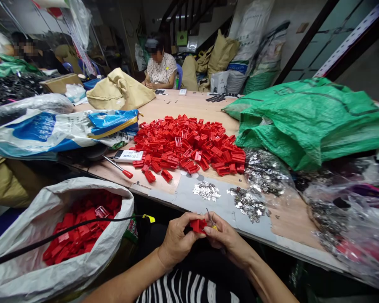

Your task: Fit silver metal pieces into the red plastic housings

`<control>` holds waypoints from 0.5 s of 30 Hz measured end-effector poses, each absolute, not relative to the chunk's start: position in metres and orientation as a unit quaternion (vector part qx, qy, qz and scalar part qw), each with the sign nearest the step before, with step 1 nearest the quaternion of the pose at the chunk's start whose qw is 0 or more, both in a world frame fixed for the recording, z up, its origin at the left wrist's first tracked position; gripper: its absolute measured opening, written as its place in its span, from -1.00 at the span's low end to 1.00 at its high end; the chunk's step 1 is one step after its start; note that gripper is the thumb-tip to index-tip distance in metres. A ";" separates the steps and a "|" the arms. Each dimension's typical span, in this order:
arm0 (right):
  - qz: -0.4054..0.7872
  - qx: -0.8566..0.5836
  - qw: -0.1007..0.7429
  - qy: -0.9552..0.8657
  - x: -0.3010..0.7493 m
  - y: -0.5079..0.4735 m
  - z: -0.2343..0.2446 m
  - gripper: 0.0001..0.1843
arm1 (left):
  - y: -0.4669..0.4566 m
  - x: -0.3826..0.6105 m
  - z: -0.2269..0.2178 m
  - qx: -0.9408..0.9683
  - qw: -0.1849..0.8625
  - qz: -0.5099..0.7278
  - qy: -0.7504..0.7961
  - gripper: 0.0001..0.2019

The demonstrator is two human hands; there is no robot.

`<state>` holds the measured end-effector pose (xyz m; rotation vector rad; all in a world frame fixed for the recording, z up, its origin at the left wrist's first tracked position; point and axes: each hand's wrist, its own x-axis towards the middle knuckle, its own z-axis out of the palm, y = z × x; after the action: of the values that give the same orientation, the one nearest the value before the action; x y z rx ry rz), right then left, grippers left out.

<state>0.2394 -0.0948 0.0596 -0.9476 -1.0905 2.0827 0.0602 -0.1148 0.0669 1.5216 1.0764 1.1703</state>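
Observation:
My left hand [178,235] is closed on a small red plastic housing [198,226], held just off the table's near edge. My right hand [225,237] pinches a thin metal tool [209,215] with a yellow part, and its fingertips meet the housing's right side. Fingers hide much of the tool, so its exact kind is unclear. Beyond my hands, a large heap of red plastic housings [186,145] covers the middle of the table. Nearer me lie a pile of shiny flat metal pieces [206,191] and a darker pile of metal pieces [249,205].
An open white sack [113,187] of red housings stands at my left, with a black cable [78,225] crossing it. A red-handled screwdriver [118,166] lies on the table [290,219]. The green sack [316,122] is at right. Across the table sits a person [162,69].

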 end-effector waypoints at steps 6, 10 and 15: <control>0.792 -0.356 0.294 -0.399 0.234 -0.092 0.063 -0.49 | -0.105 0.057 0.061 0.441 0.643 0.506 0.369 -0.69; 0.681 -0.414 0.274 -0.538 0.233 -0.071 0.069 -0.59 | -0.097 0.056 0.051 0.306 0.693 0.551 0.349 -0.68; 0.302 -0.522 0.234 -0.762 0.234 -0.029 0.071 -0.90 | -0.092 0.052 0.051 0.147 0.712 0.606 0.324 -0.68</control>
<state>0.2341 -0.0291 0.0710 -1.4324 -2.0932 0.8303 0.0521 -0.0921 0.0513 0.3260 0.7187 1.3431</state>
